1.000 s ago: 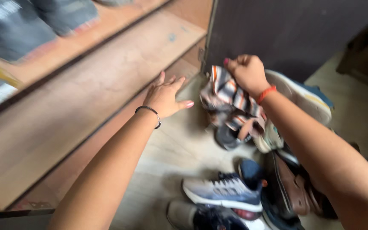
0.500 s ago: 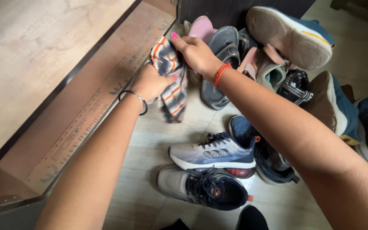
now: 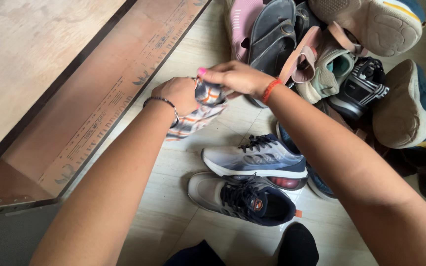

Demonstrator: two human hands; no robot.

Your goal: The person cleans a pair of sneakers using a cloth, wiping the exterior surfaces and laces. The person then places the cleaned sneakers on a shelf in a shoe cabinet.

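Pale floor tiles (image 3: 208, 148) run beside a wooden cabinet shelf (image 3: 99, 93) at the upper left of the frame. At centre, the left hand (image 3: 176, 94) and right hand (image 3: 232, 78) each close their fingers on a striped cloth (image 3: 200, 111), bunched between them above a grey sneaker (image 3: 255, 161). Soft and light, it looks easiest gripped by its gathered folds. Shoes pile up at upper right.

Floor: pale tiled floor (image 3: 198, 148) is carrying the footwear.
Near shoes: grey sneaker (image 3: 252, 160) and navy sneaker (image 3: 245, 199) are lying side by side.
Pile: pink slipper (image 3: 242, 22), grey sandal (image 3: 272, 34) and other shoes are heaping together.
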